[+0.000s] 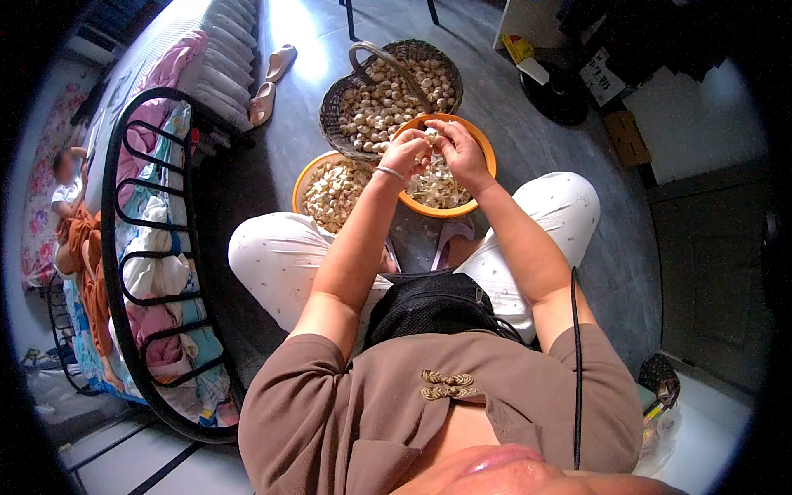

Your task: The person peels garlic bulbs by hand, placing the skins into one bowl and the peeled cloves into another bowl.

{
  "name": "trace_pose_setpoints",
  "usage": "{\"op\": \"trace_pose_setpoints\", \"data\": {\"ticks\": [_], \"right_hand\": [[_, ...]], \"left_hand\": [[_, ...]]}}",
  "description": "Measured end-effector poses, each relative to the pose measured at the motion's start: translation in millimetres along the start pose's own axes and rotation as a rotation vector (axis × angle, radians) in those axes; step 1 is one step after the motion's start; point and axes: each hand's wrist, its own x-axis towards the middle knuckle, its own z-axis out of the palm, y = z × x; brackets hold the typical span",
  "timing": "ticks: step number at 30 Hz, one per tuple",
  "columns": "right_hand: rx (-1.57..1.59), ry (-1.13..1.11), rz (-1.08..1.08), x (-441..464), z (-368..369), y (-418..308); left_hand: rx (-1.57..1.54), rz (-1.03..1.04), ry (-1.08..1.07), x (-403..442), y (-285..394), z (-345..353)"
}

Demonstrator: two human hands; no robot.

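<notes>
My left hand (pixel 405 157) and my right hand (pixel 462 153) meet above an orange basin (pixel 490 157). Both are closed, fingertips pinching a small whitish piece (pixel 431 139) that looks like garlic; the fingers partly cover it. Pale, papery peelings (pixel 439 189) lie in the basin below. To its left stands a second orange-rimmed basin (pixel 298 188) heaped with what look like garlic cloves (pixel 334 195), partly behind my left forearm. Just beyond is a woven basket (pixel 330 125) with an arched handle, holding many round whitish bulbs (pixel 396 95).
A black metal bed frame (pixel 115 247) with bedding stands at left, where another person (pixel 73 198) sits. Beige shoes (pixel 271 87) lie on the grey floor near the bed. At upper right are a round black object (pixel 554 97) and a cardboard box (pixel 627 139).
</notes>
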Motion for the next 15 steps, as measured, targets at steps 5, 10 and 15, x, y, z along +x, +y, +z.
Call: {"op": "trace_pose_setpoints", "data": {"ticks": [5, 10, 15], "right_hand": [[0.268, 0.025, 0.183, 2.2, 3.0, -4.6], [0.631, 0.024, 0.443, 4.4, -5.1, -7.3], [0.485, -0.012, 0.374, 4.2, -6.4, -9.9]], "left_hand": [[-0.050, 0.001, 0.042, 0.8, -3.6, 0.6], [-0.101, -0.030, 0.065, -3.6, 3.1, 0.9], [-0.057, 0.015, 0.066, 2.1, 4.8, -7.8]]}}
